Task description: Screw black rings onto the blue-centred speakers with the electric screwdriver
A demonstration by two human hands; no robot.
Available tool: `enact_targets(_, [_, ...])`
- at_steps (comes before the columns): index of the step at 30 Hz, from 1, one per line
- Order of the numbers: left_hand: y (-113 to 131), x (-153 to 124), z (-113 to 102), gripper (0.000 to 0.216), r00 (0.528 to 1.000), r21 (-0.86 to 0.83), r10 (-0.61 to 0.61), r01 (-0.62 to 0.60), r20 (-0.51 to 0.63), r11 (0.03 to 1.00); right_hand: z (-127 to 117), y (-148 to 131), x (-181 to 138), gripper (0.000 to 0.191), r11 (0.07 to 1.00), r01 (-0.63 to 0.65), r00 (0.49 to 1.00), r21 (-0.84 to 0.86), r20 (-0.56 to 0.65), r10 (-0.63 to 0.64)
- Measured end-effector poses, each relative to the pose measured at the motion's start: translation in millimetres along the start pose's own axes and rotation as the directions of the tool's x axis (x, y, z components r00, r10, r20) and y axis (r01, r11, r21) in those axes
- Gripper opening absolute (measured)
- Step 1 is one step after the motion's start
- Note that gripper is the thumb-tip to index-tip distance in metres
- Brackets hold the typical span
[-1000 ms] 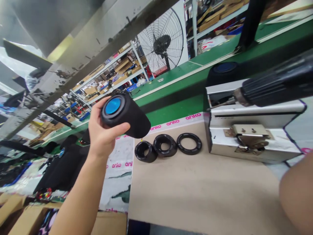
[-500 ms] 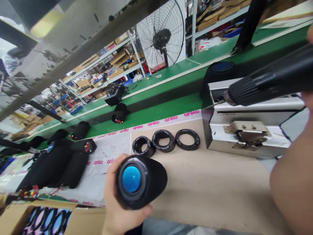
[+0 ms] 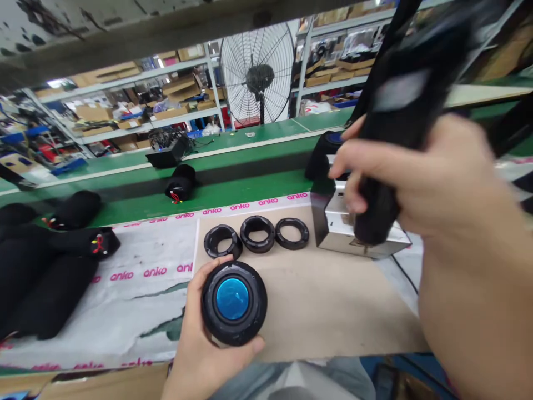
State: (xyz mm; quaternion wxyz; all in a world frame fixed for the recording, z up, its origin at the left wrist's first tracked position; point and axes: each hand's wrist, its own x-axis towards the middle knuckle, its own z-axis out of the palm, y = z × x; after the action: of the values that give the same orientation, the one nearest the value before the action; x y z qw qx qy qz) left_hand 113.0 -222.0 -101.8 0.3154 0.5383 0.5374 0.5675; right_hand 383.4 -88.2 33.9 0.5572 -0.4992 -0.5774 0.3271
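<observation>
My left hand (image 3: pixel 208 339) is wrapped round a black cylindrical speaker (image 3: pixel 258 303), its round end with a shiny blue disc turned up toward me. In my right hand (image 3: pixel 416 166) is a black electric screwdriver (image 3: pixel 395 119), slightly blurred, its body slanting and its lower end in front of a metal box. The screwdriver's bit is hidden or too blurred to make out. Just beyond the speaker lie three black rings in a row: a left ring (image 3: pixel 207 243), a middle ring (image 3: pixel 245 240) and a thinner right ring (image 3: pixel 278 238).
The shiny metal box (image 3: pixel 327 222) stands at the right of the brown board (image 3: pixel 333 305). Several black fabric-covered speakers (image 3: pixel 54 294) lie at the left, red wires showing. Another speaker (image 3: pixel 181 180) rests on the green belt (image 3: pixel 245 175). A large fan (image 3: pixel 260 78) stands behind.
My right hand has come into view with the screwdriver, which has swung from lying slanted leftward to steeper, bit no longer visible. The speaker's blue end now faces me more squarely. The view has levelled.
</observation>
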Motion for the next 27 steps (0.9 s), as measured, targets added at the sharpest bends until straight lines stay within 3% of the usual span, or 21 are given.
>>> enact_targets(2, [2.2, -0.4, 2.8, 0.103, 0.999, -0.028, -0.051, 0.051, -0.016, 0.998, 4.9, 16.8, -11.0, 0.046, 0.979, -0.152, 0.982, -0.136, 0.096, 0.166])
enact_targets(4, [5.1, 0.1, 4.5, 0.114, 0.997, -0.036, -0.077, 0.077, -0.003, 0.996, 9.6, 35.4, -22.7, 0.053, 0.92, -0.277, 0.932, -0.278, 0.157, 0.328])
enact_targets(8, [9.5, 2.1, 4.7, 0.113, 0.996, -0.007, -0.089, 0.089, 0.008, 0.996, 26.1, 63.0, -40.9, 0.063, 0.765, -0.355, 0.856, -0.537, 0.142, 0.497])
enact_targets(16, [4.1, -0.9, 4.7, 0.101, 0.997, 0.028, -0.078, 0.077, 0.01, 0.997, 47.9, 82.1, -40.5, 0.066, 0.649, -0.262, 0.825, -0.714, 0.183, 0.534])
enact_targets(27, [-8.7, 2.5, -1.9, 0.097, 0.996, 0.032, 0.032, -0.035, 0.086, 0.999, 54.8, 85.9, -45.8, 0.063, 0.708, -0.196, 0.866, -0.678, 0.219, 0.45])
